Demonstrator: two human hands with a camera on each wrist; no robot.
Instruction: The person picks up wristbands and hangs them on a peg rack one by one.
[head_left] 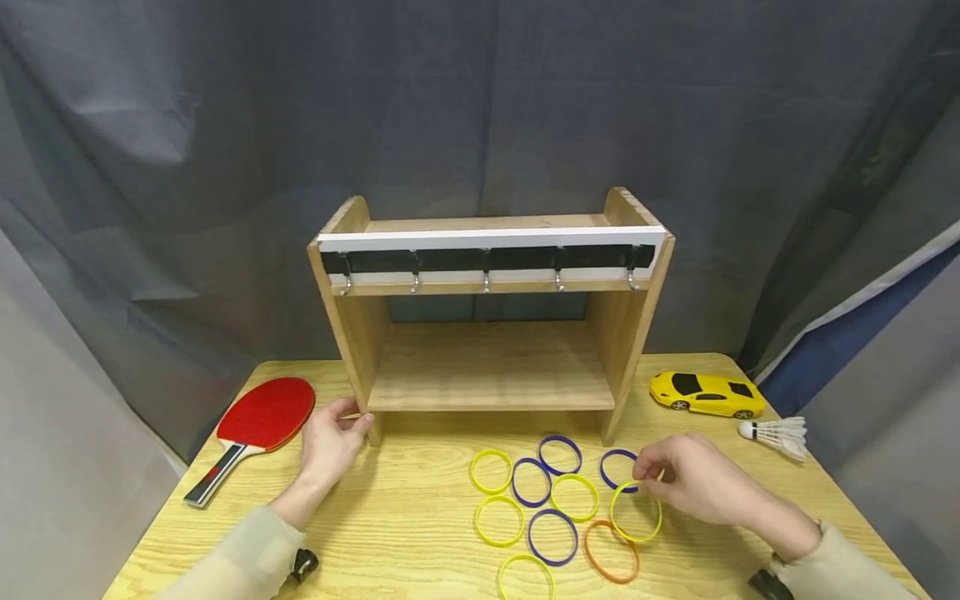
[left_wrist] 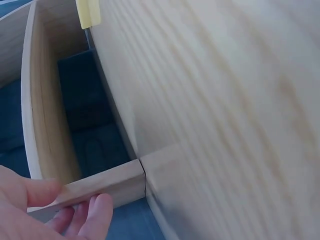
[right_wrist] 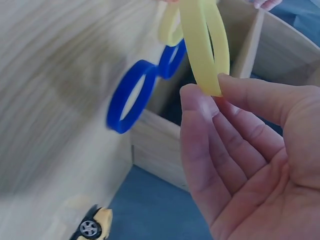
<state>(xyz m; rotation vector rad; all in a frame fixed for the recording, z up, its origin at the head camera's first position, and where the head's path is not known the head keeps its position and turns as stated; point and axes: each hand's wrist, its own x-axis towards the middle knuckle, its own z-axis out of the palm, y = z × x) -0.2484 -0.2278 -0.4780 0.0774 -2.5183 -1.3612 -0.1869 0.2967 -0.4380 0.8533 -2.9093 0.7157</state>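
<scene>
My left hand (head_left: 330, 442) grips the lower left leg of a wooden shelf (head_left: 491, 367), thumb on one side and fingers on the other. In the left wrist view, that hand (left_wrist: 75, 212) pinches the shelf's board end. Over the table at the right, my right hand (head_left: 697, 479) pinches a yellow silicone wristband (right_wrist: 196, 45) between thumb and fingertips. The held band hangs upright, overlapping an orange wristband (head_left: 588, 554) in the head view. Beside my fingertips lies a blue wristband (head_left: 602, 471). Several more yellow and blue bands are spread to its left.
A row of metal hooks (head_left: 486, 283) runs along the shelf's front top rail. To the left lies a red table tennis paddle (head_left: 270, 412). A yellow toy car (head_left: 705, 395) and a shuttlecock (head_left: 776, 435) lie at the right. Grey curtain (head_left: 480, 108) hangs behind.
</scene>
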